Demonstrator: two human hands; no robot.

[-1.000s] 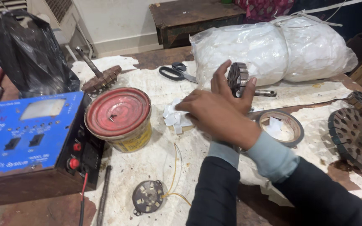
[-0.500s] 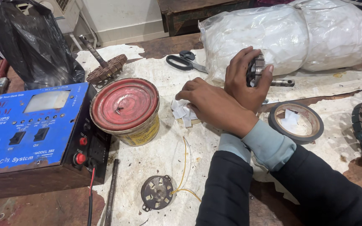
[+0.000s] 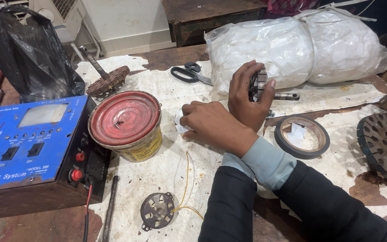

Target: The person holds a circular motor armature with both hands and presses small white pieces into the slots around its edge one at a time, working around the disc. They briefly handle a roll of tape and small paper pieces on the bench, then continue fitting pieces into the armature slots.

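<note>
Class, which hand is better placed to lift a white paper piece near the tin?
Probably the right hand: its fingers rest on the paper pieces, while the left hand is gripping the metal rotor.

Landmark: red-lidded tin [image 3: 126, 123] on the table [image 3: 166, 172]. Right of the tin, the left hand [image 3: 211, 125] rests knuckles up on white paper slips [image 3: 179, 123]. Beyond it, further right, the right hand [image 3: 246, 96] has its grip closed around a small slotted metal rotor [image 3: 260, 83] with a shaft. Scissors [image 3: 189, 74] lie behind the tin; a tape roll [image 3: 302, 136] far right; a blue-faced unit [image 3: 27, 143] just left; a small motor [image 3: 156, 210] in front
</note>
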